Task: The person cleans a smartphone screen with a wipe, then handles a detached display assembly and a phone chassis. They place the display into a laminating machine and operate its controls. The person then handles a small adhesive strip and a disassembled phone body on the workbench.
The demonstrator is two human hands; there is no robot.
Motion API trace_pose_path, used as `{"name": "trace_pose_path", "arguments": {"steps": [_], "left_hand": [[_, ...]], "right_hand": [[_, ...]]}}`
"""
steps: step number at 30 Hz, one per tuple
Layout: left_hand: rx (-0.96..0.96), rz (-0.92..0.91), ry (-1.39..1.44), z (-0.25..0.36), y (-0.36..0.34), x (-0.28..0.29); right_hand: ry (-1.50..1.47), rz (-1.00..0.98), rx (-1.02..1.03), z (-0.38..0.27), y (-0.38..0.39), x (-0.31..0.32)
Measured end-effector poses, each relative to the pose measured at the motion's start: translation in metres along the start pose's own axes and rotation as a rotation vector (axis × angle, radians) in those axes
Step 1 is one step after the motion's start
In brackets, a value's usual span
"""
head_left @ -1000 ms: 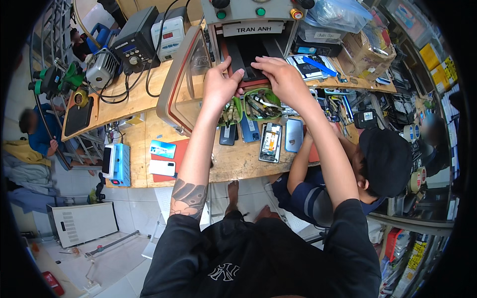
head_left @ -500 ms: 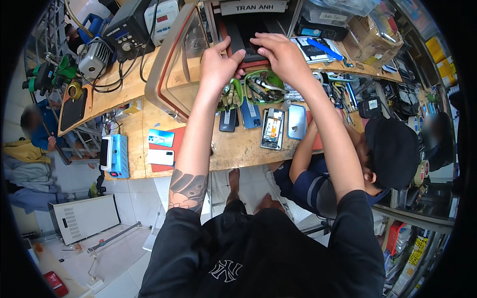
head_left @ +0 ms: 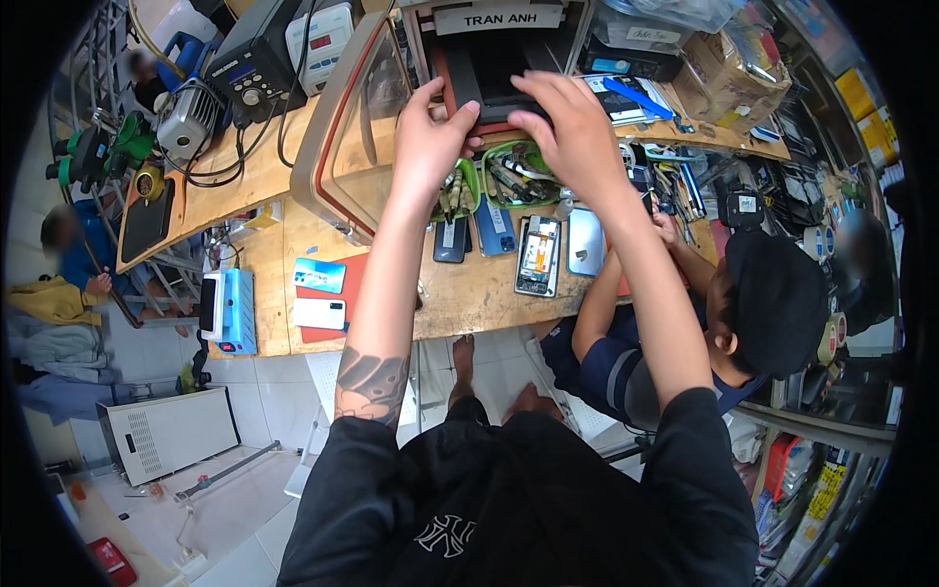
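My left hand (head_left: pixel 440 127) has its thumb on the front left corner of a black flat piece (head_left: pixel 494 103), with fingers curled round the red-edged base beneath it, inside an open-fronted machine (head_left: pixel 421 34). My right hand (head_left: pixel 572 137) reaches over the same piece's right side, fingers bent but apart, thumb near the front edge. The machine's hinged clear door (head_left: pixel 333 171) stands open at the left. Just below my hands are green baskets of tools (head_left: pixel 516 176). Several phones lie below these, one opened (head_left: pixel 538 256).
A co-worker (head_left: pixel 763 303) sits close beside my right forearm. A station (head_left: pixel 249 83) and a pump (head_left: pixel 191 127) with cables occupy the upper shelf (head_left: pixel 196 210); a blue device (head_left: pixel 233 313) is on the bench (head_left: pixel 450 308). A cardboard box (head_left: pixel 729 83) is at upper right. Another person (head_left: pixel 73 254) is at far left.
Since a second ago the view has shifted, cropping the machine's top. My right hand has moved slightly rightward on the black piece. The co-worker's hand has come into sight beside my forearm.
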State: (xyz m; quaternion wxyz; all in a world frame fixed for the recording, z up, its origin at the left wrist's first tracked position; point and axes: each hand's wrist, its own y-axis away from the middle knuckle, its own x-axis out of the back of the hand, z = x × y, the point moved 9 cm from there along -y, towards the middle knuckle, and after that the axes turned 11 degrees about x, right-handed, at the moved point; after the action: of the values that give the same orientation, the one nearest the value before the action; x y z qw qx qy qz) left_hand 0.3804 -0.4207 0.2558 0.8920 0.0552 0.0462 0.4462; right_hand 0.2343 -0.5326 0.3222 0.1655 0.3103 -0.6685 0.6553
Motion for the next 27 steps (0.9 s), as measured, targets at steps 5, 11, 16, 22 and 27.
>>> {"name": "trace_pose_path", "arguments": {"steps": [5,11,16,22,27], "left_hand": [[-0.143,0.074,-0.103,0.007,0.039,0.006],[-0.234,0.149,-0.072,0.024,0.013,0.001],[-0.323,-0.068,-0.198,0.043,0.090,-0.012],[-0.660,0.131,-0.001,0.124,0.253,0.093],[-0.402,0.477,-0.089,0.076,0.202,0.124]], "right_hand": [[0.104,0.017,-0.046,-0.021,0.017,0.000],[0.123,0.019,-0.129,0.015,0.004,-0.032],[0.141,0.027,-0.154,0.049,-0.019,-0.053],[0.121,0.029,-0.143,0.060,-0.029,-0.058],[-0.056,0.352,-0.095,0.008,-0.037,0.018]]}}
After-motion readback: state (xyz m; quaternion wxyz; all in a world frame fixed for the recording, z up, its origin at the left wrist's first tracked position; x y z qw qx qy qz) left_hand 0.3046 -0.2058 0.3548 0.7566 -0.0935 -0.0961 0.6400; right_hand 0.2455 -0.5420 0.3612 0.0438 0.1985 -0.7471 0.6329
